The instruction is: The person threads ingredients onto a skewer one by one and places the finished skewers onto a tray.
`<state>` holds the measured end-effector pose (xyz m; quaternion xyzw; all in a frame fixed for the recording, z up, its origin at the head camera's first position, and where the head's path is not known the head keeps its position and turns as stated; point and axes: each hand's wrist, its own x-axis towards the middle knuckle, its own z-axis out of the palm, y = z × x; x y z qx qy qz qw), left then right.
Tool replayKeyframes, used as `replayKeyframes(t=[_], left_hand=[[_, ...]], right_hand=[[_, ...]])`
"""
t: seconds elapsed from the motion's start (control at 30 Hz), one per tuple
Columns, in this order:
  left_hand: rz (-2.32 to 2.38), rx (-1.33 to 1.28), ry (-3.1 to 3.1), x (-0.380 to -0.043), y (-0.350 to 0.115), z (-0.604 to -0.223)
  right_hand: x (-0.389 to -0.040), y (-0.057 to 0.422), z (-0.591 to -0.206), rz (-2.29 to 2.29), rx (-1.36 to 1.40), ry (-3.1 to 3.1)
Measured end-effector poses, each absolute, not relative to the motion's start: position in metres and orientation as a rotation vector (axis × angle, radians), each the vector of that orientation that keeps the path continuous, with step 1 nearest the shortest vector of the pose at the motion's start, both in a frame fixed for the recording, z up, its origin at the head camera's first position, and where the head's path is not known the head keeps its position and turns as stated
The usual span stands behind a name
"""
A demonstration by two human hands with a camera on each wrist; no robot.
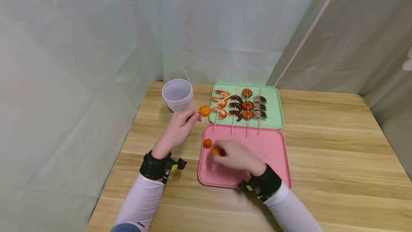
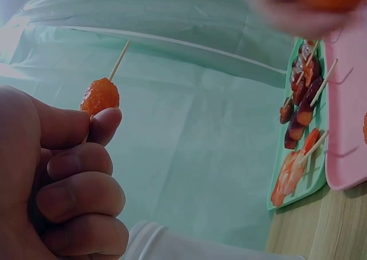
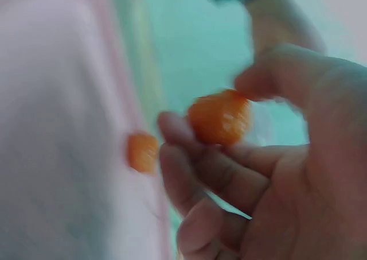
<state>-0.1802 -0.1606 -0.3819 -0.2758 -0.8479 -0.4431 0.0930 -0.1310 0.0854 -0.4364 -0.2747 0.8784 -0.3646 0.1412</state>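
Observation:
My left hand (image 1: pixel 180 128) pinches a thin wooden skewer (image 1: pixel 227 97) between thumb and forefinger, its other fingers curled in. One orange ball (image 2: pixel 101 96) is threaded on that skewer, close above the fingertips, and the bare tip points up and away to the right. Over the left part of the pink tray (image 1: pixel 267 149), my right hand (image 1: pixel 236 156) holds a second orange ball (image 3: pixel 219 117) between its thumb and fingers. Another orange ball (image 1: pixel 207 143) lies on the tray near its left edge, just beside the right fingertips.
Behind the pink tray sits a green tray (image 1: pixel 275 108) bearing skewers of shrimp (image 1: pixel 221 113), dark red tentacle pieces (image 1: pixel 236 106), round brown slices (image 1: pixel 247 105) and fish pieces (image 1: pixel 260 107). Their stick ends overhang the pink tray. A white tub (image 1: pixel 178 96) stands beyond my left hand.

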Motion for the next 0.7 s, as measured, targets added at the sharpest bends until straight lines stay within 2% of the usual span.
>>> replayKeyframes(t=[0.37,0.7], left_hand=[[-1.289,-0.878,-2.534,-0.179,-0.157,-0.382],[-1.27,-1.119,-2.546,-0.168,-0.157,-0.381]], right_hand=[[-0.153,0.166,-0.393,-2.208,-0.186,2.079],[-0.152,0.187,-0.382,-2.597,-0.074,1.783]])
